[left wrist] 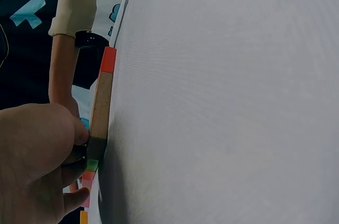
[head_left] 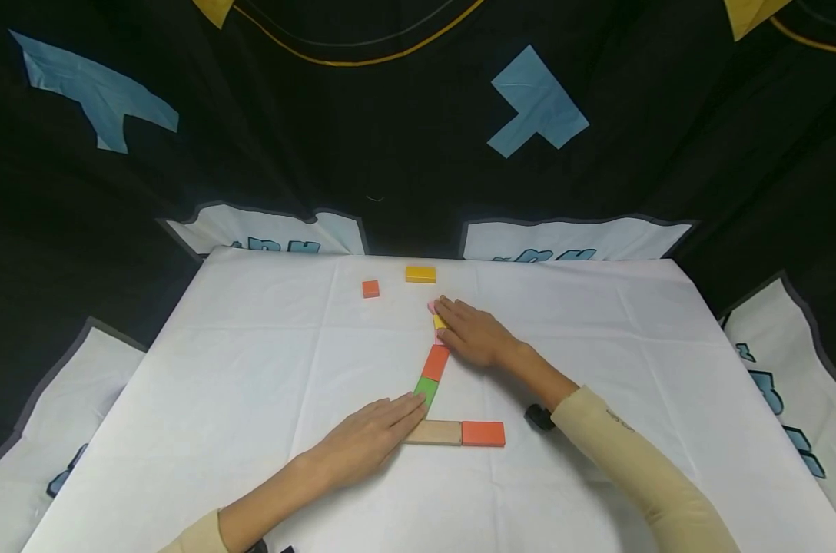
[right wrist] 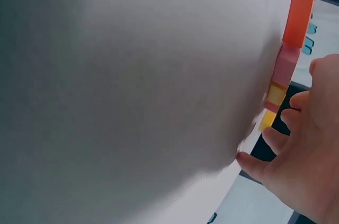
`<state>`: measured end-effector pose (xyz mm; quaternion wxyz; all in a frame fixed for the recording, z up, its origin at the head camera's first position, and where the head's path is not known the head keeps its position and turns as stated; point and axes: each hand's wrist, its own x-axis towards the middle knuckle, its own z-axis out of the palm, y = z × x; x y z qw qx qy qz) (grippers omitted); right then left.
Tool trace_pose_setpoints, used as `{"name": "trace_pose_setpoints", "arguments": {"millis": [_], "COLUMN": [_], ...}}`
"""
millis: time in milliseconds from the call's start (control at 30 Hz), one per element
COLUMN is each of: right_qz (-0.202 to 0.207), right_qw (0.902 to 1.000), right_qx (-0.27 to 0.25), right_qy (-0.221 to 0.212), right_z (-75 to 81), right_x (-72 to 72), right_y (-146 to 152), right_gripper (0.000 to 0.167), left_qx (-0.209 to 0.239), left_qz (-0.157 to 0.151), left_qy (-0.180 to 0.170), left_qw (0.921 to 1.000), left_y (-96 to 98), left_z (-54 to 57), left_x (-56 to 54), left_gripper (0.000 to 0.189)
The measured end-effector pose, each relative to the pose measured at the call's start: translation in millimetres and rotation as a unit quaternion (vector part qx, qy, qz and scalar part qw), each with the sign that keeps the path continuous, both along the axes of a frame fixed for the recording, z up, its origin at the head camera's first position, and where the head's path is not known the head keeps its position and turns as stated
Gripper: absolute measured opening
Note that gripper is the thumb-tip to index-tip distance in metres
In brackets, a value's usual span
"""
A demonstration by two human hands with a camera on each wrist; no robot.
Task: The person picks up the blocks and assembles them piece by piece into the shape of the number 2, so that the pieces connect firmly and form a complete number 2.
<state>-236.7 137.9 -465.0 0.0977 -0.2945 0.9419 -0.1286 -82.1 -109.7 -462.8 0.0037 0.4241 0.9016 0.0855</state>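
Note:
A slanting row of toy blocks runs up the white table. From near to far it has a green block (head_left: 426, 389), an orange-red block (head_left: 435, 362), a pink block (right wrist: 286, 65), a small yellow block (head_left: 439, 322) and a pink piece (head_left: 432, 306). My left hand (head_left: 366, 439) lies with extended fingers at the green block's near end, partly covering a plain wooden block (head_left: 437, 433). Another orange-red block (head_left: 483, 434) abuts the wooden one end to end. Fingers extended, my right hand (head_left: 476, 336) rests along the row's far end and partly hides the pink and yellow pieces.
Beyond the row, a yellow block (head_left: 420, 275) and a small orange cube (head_left: 370, 289) sit apart near the far edge of the table (head_left: 252, 346). A black curtain (head_left: 390, 138) hangs behind it.

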Motion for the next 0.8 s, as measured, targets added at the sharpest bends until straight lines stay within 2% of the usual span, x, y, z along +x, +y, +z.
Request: {"name": "trace_pose_setpoints", "arguments": {"millis": [267, 567, 800], "right_qz": [0.004, 0.011, 0.016], "right_qw": [0.9993, 0.999, 0.9982], "right_qx": [0.037, 0.043, 0.056], "right_qy": [-0.005, -0.009, -0.014], "right_z": [-2.1, -0.2, -0.1], "right_x": [6.1, 7.8, 6.7], "right_y": [-2.5, -2.1, -2.1], "right_gripper": [0.066, 0.068, 0.068], "left_qx": [0.0, -0.003, 0.021], "left_qz": [-0.003, -0.005, -0.029], "left_qy": [0.01, 0.005, 0.018], "left_qw": [0.9999, 1.0, 0.9992], "left_y": [0.2, 0.0, -0.5], "left_z": [-0.4, 1.7, 4.8], "left_x": [-0.1, -1.9, -9.5], "left_gripper": [0.05, 0.049, 0.045]}}
